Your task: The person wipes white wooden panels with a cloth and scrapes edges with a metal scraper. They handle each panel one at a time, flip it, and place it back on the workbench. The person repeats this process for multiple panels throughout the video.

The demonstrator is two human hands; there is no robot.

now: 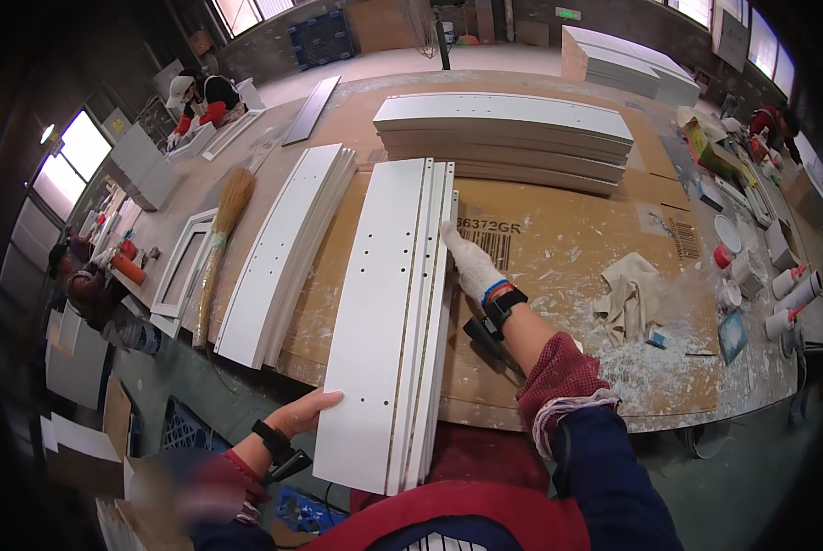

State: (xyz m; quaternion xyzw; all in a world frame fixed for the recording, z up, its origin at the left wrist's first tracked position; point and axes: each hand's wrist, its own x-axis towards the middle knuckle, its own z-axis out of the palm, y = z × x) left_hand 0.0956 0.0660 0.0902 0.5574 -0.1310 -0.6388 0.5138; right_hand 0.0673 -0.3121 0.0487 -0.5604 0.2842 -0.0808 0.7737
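A stack of long white drilled boards [375, 303] lies lengthwise in front of me, its near end past the table edge against my apron. The boards are slightly fanned, showing several edges on the right. My left hand [312, 411], bare, grips the left edge near the close end, thumb on top and fingers hidden beneath. In a white glove, my right hand [472, 263] holds the right side farther up, its fingers partly hidden behind the edge. Another stack of white drilled boards [283, 248] stands to the left.
Beyond lies a crosswise pile of white boards [503, 110] on cardboard [558, 303]. A straw broom [232, 202] and a white frame [186, 262] are left; a rag [632, 294] and bottles [797, 292] right. Other people [211, 101] work at the table's far sides.
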